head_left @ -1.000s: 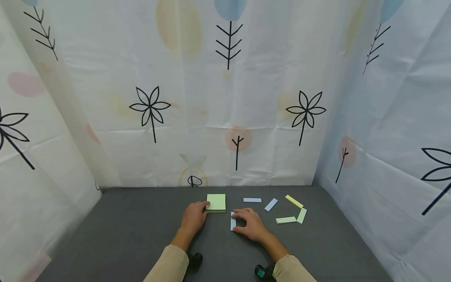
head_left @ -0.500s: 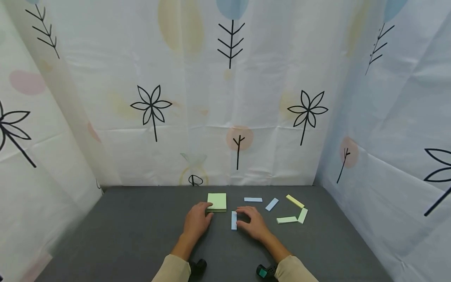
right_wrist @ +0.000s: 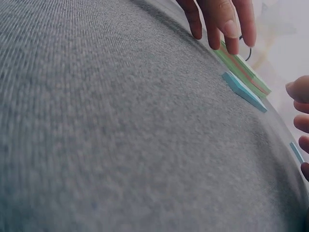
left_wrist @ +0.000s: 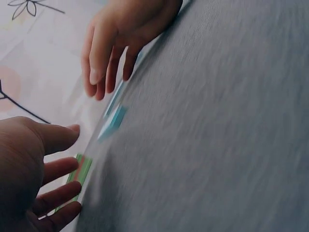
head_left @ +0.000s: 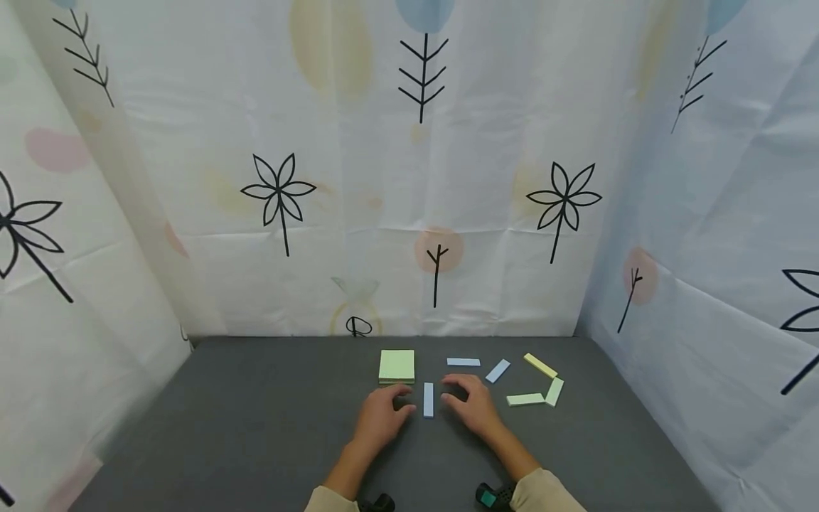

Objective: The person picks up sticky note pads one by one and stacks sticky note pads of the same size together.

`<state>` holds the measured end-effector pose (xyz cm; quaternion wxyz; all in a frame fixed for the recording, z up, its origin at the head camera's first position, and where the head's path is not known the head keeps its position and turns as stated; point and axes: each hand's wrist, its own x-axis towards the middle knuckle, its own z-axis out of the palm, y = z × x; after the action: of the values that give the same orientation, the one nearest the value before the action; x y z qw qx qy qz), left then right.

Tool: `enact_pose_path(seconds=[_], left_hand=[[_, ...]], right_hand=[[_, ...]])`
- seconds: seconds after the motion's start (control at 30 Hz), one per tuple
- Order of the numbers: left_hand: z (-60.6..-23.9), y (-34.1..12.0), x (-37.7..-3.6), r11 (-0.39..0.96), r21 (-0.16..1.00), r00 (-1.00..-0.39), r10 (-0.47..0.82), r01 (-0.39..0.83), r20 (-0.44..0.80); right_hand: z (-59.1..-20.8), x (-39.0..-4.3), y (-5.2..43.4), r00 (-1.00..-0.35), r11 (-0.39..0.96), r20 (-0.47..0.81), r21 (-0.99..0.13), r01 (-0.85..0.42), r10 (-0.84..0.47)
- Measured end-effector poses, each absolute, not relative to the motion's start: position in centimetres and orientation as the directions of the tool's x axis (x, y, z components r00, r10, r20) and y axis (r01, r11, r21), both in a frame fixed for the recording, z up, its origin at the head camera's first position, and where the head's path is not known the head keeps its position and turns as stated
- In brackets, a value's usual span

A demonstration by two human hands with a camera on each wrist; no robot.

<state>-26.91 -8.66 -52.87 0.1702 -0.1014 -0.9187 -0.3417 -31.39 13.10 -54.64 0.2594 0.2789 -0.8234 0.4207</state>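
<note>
Blue strip (head_left: 428, 400): lay flat on the grey table (head_left: 256, 427), long axis pointing away from the person, directly between the two hands. Appeared untouched in the head view, with a narrow gap on each side; confirmed in the left wrist view (left_wrist: 112, 123) and the right wrist view (right_wrist: 244, 92), where lay clear of all fingertips.

Left hand (head_left: 380, 419): rested palm down just left of the strip, fingers relaxed and slightly spread, holding nothing.

Right hand (head_left: 470, 405): rested palm down just right of the strip, fingers loosely bent and a little apart, likewise holding nothing.

Green sticky-note pad (head_left: 397, 366): sat square on the table just beyond the left hand, apart from the strip and not in contact with the fingers.

Second blue strip (head_left: 463, 362): lay crosswise beyond the right hand. Third blue strip (head_left: 497, 370): lay tilted just to its right.

Yellow strip (head_left: 540, 365): lay further right, angled. Two pale green strips (head_left: 540, 395): lay below the yellow one, ends meeting in a corner.

Patterned curtain (head_left: 409, 178): enclosed the table at the back and on both sides
</note>
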Motion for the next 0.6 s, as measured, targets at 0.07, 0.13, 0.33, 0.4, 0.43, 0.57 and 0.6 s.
enact_pose_path(seconds=[0.07,0.13,0.33,0.4,0.43,0.57,0.6], left_hand=[[-52.9,-8.2,-26.7,0.748,0.587,-0.925,0.094,0.31,0.368],[-52.9,-7.8,-26.6,0.744,0.585,-0.925,0.116,0.322,0.361],[-53.4,-6.8,-26.6,0.742,0.59,-0.927,0.111,0.317,0.359],[-53.5,-6.4,-26.6,0.739,0.605,-0.933,0.086,0.295,0.35],[-53.5,-6.2,-26.6,0.739,0.61,-0.934,0.072,0.285,0.349],[-53.6,-5.7,-26.3,0.744,0.605,-0.917,0.025,0.282,0.397],[-53.7,-5.6,-26.2,0.748,0.6,-0.912,0.016,0.283,0.41]], right_hand=[[-54.5,-31.2,13.2,-0.745,0.498,0.625,-0.582,-0.643,-0.233],[-54.2,-30.9,13.3,-0.775,0.507,0.592,-0.609,-0.61,-0.221],[-54.1,-30.5,13.5,-0.797,0.532,0.57,-0.62,-0.577,-0.2],[-54.2,-30.5,13.6,-0.795,0.538,0.573,-0.614,-0.577,-0.199],[-54.3,-30.6,13.6,-0.795,0.543,0.573,-0.61,-0.577,-0.2],[-54.3,-30.6,13.5,-0.798,0.547,0.567,-0.61,-0.573,-0.204],[-54.3,-30.5,13.5,-0.8,0.547,0.564,-0.612,-0.572,-0.206]])
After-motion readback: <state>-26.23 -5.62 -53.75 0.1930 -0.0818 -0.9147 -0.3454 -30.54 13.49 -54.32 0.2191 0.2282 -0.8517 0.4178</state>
